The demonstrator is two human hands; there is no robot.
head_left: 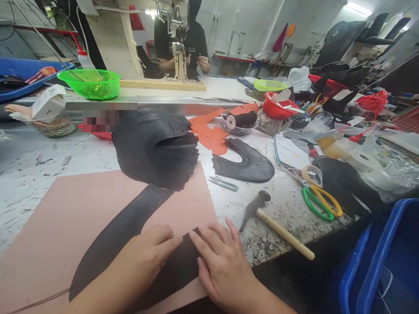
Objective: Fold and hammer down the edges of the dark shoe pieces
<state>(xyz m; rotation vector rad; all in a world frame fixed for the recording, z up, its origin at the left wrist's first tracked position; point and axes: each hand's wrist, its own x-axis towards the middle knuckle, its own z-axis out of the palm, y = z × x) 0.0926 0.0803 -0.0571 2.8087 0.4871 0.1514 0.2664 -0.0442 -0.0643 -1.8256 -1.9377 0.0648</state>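
A curved black leather piece (179,261) lies across the pink sheet (183,209) in front of me. My left hand (152,250) has its fingers closed, thumb and forefinger pinched at the leather's upper edge. Flat on the other end of the piece rests my right hand (221,255), fingers stretched out and slightly apart. The arch of leather continues left and up, passing under a fanned stack of black leather pieces (137,152). Beyond my right hand lies a hammer (281,231) with a wooden handle. My left forearm hides part of the leather.
Thread snips (224,183), a U-shaped black leather piece (253,163) and orange pieces (209,131) lie farther back. Scissors (322,203) and clutter line the right side. A blue bin (360,266) stands below the table edge. Another person (199,43) sits behind a sewing machine (179,61).
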